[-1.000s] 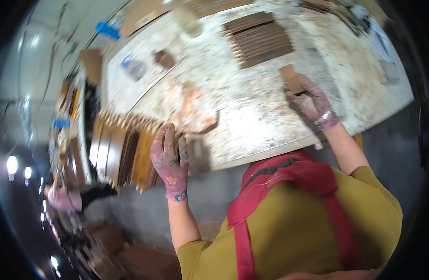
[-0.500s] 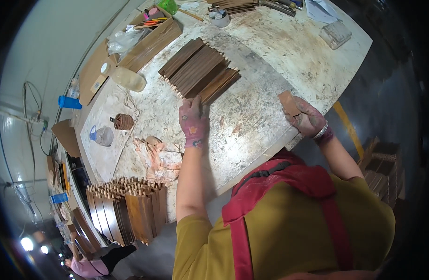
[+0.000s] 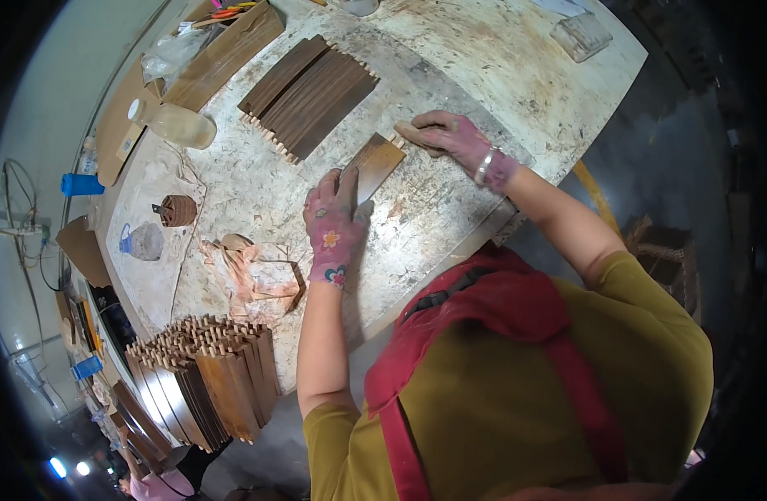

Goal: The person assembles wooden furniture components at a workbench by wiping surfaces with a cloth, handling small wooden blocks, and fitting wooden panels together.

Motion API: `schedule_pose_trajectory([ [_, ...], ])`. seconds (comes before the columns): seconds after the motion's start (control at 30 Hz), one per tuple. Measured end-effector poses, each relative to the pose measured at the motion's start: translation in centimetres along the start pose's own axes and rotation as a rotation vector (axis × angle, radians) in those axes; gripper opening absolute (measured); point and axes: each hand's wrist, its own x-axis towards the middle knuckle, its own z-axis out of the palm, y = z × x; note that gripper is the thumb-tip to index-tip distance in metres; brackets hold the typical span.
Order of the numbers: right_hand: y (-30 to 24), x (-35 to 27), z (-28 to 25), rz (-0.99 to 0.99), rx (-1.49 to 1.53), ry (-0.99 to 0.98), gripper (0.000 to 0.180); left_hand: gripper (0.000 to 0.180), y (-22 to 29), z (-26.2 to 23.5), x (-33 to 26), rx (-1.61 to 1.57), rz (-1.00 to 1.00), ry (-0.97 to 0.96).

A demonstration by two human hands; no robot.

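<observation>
A short brown wooden slat (image 3: 380, 165) with pale dowel pegs at its end lies flat on the stained worktable (image 3: 450, 242). My left hand (image 3: 332, 219), in a pink flowered glove, grips its near end, the thumb along one side. Beyond the pegged far end is my right hand (image 3: 455, 142), gloved too, with a bracelet at the wrist. Its fingers are bent over a tan-brown piece of sandpaper, mostly hidden beneath them. Ahead, a row of dark slats (image 3: 317, 96) lies side by side, pegs showing along both ends.
At the left front, many pegged slats (image 3: 204, 376) stand packed upright. Near them are a stained cloth (image 3: 258, 280), a brown coil-like roll (image 3: 177, 210) and a clear container (image 3: 146, 241). A bottle of pale liquid (image 3: 179, 125) lies by a cardboard box (image 3: 225, 63) at the back left.
My left hand has drawn one slat off the row toward me. My right hand has come in from the table's right edge to the slat's far end. The view has shifted.
</observation>
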Motion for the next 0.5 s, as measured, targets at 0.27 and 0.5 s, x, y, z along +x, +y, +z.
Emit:
schedule_pose_trajectory([
  [0.27,1.0,4.5,3.5,-0.252,-0.446,0.094,0.046,0.066,-0.5,-0.2,0.2,-0.046,0.008,-0.013],
  [0.5,1.0,1.2,3.2,-0.226,-0.591,0.116,0.036,0.064,-0.1,-0.6,0.4,-0.039,-0.009,-0.047],
])
